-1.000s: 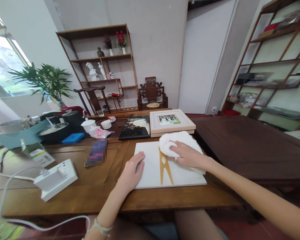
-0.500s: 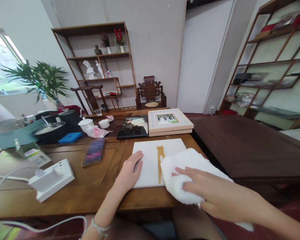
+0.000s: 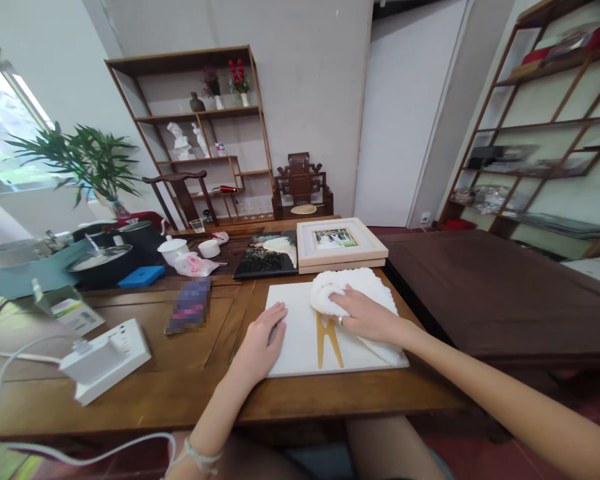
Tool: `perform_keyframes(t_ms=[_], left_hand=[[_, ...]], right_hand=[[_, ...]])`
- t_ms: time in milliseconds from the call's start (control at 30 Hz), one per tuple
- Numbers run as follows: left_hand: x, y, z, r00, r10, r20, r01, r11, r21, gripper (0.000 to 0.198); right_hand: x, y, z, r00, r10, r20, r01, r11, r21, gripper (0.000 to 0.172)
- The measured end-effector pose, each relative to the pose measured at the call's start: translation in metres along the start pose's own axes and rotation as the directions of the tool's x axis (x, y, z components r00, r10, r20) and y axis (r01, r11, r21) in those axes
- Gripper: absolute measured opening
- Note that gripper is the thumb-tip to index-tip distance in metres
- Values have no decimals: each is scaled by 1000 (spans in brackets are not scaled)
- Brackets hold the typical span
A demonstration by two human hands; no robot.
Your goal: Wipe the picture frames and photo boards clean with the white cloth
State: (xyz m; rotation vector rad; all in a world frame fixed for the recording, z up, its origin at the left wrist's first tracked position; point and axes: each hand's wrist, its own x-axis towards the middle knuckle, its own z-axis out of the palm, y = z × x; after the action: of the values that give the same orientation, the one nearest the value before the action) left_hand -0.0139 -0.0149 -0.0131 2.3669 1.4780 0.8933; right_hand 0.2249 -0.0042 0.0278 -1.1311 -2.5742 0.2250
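Note:
A white board [image 3: 295, 347] lies flat on the wooden table and bears a golden two-legged shape [image 3: 333, 343]. My left hand [image 3: 260, 343] rests on the board's left edge, fingers stretched out and holding nothing. In my right hand [image 3: 363, 317] is a bunched white towel [image 3: 370, 283], pressed on the upper right part of the board. The towel hides the top of the golden shape and the board's far right corner. A ring shows on one right finger.
Behind the board are a framed photo [image 3: 335, 238] and a dark picture panel [image 3: 266, 255]. On the left stand a white power strip [image 3: 113, 360] with cables, an opened small box [image 3: 70, 310], a blue block [image 3: 141, 276], a white lidded cup [image 3: 173, 250] and dark pots [image 3: 103, 267].
My right hand has moved the towel up and away from me across the board. More of the golden shape's legs and the board's near right corner now show. My left hand stays put.

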Motion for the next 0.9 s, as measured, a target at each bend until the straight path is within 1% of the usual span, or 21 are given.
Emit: perform_keyframes(t_ms=[100,200,267,367,467,567,633,700,767,900], left_hand=[[0,0,0,1000,-5,4,5,1000,-2,37],[0,0,0,1000,-9,1,9,1000,-7,38],[0,0,0,1000,-13,4,13,1000,-12,38],[0,1,0,1000,-19,11,19,1000,-21,38],[0,1,0,1000,-23,18,23,999,-22,39],[1,1,0,999,-23,23,24,1000,-19,39],[1,1,0,999,-19,26,19,1000,-18,39],[1,1,0,1000,-13,28,13,1000,-19,39],[0,1,0,1000,-9,23,10,1000,-20,39],[0,-1,1,1000,-13,9,13,1000,-20,38]], right_hand=[[10,5,5,999,22,-28,-23,999,-29,44],[10,3,8,1000,10,10,-9,999,-51,44],[2,-7,9,998,-34,46,37,998,-58,44],[-20,-32,8,984,-142,104,148,987,-54,43],[-42,-56,4,948,-256,189,263,965,-8,36],[-49,-65,-3,917,-322,234,319,946,52,32],[-45,-61,-7,916,-329,231,320,944,78,35],[-33,-49,-9,929,-304,211,293,953,83,37],[-17,-35,-7,952,-254,169,247,967,61,37],[21,-7,5,992,-119,52,121,992,-21,35]])
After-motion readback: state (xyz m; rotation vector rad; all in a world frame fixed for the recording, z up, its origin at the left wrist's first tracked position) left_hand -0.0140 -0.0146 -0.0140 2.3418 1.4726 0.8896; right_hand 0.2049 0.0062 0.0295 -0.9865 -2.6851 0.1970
